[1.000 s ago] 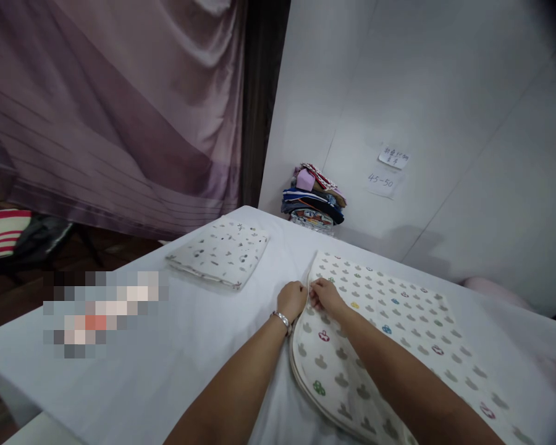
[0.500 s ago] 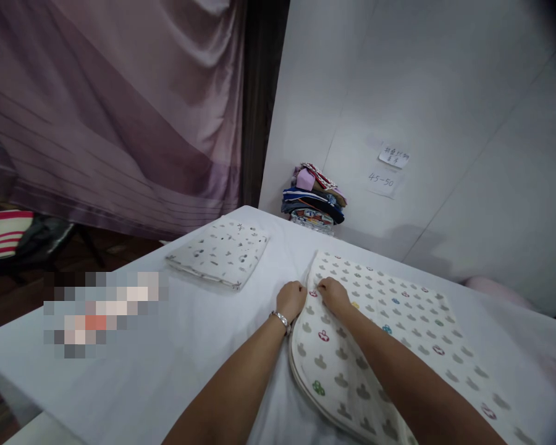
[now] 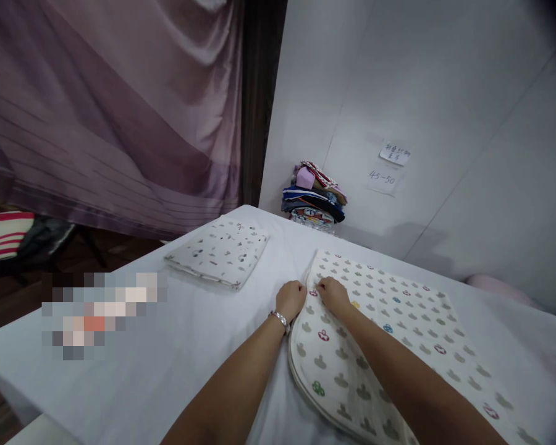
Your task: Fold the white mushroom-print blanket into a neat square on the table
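A cream cloth (image 3: pixel 412 321) with grey mushroom-like prints and a few coloured ones lies folded in layers on the white-covered table (image 3: pixel 176 364). My left hand (image 3: pixel 291 298), with a silver bracelet at the wrist, is closed at the cloth's left edge, its fingertips pinching that edge. Just to its right, my right hand (image 3: pixel 334 295) is closed on the cloth's upper surface near the same edge, fingers curled into the fabric. The fingertips of both hands are partly hidden. Toward the front, the cloth's left side bulges in a rounded curve.
Beyond my left hand lies a folded white cloth (image 3: pixel 222 250) with small dark prints. A stack of folded textiles (image 3: pixel 312 196) stands against the wall behind the table. Paper notes (image 3: pixel 382 179) hang on the wall. A mauve curtain (image 3: pixel 120 111) hangs at left; a blurred-out patch covers the table's left side.
Both hands stay at the same places on the cloth's edge. Only a very slight shift of the view shows.
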`<state>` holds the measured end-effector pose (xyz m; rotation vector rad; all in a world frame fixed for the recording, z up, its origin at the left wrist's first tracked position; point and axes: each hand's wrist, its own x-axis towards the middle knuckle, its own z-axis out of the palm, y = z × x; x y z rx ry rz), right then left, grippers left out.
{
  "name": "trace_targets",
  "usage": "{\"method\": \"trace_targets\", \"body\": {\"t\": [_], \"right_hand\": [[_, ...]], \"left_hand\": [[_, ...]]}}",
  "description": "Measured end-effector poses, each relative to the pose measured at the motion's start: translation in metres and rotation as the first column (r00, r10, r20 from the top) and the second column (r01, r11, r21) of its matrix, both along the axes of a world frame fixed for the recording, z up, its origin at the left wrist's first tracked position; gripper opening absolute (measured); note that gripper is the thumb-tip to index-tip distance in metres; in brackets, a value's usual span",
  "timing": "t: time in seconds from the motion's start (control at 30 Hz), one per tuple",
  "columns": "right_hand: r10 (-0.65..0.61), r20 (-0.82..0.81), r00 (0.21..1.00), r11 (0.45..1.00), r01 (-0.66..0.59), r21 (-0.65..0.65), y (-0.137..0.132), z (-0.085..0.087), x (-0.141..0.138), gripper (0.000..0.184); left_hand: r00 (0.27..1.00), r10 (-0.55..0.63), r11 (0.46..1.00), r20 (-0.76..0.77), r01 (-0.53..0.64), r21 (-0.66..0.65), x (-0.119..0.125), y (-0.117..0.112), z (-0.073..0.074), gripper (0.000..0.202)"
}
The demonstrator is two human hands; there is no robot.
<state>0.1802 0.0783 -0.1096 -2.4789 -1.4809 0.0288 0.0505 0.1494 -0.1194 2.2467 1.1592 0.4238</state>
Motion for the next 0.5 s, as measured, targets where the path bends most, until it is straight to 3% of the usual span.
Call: {"method": "trace_targets", "body": {"t": [0.17,0.27,0.37,0.5], "right_hand": [[-0.005,-0.028,1.0,1.0,0.006,0.024,-0.001,0.0,0.001,0.017],[-0.002,-0.152,0.988,0.993,0.019,0.112,0.002,0.002,0.002,0.014],[-0.011,-0.361,0.932,0.983,0.076,0.164,0.008,0.002,0.001,0.014],[-0.053,-0.517,0.854,0.993,0.099,0.061,0.021,-0.001,-0.001,0.028]], "left_hand": [[1.0,-0.012,1.0,0.0,0.012,-0.004,-0.002,-0.003,0.005,0.04],[1.0,-0.023,1.0,0.01,0.023,-0.004,-0.004,-0.004,0.008,0.047],[0.999,-0.042,0.999,0.01,0.042,0.005,-0.005,-0.006,0.009,0.038],[0.999,-0.053,0.997,0.003,0.053,0.05,-0.004,-0.009,0.009,0.025]]}}
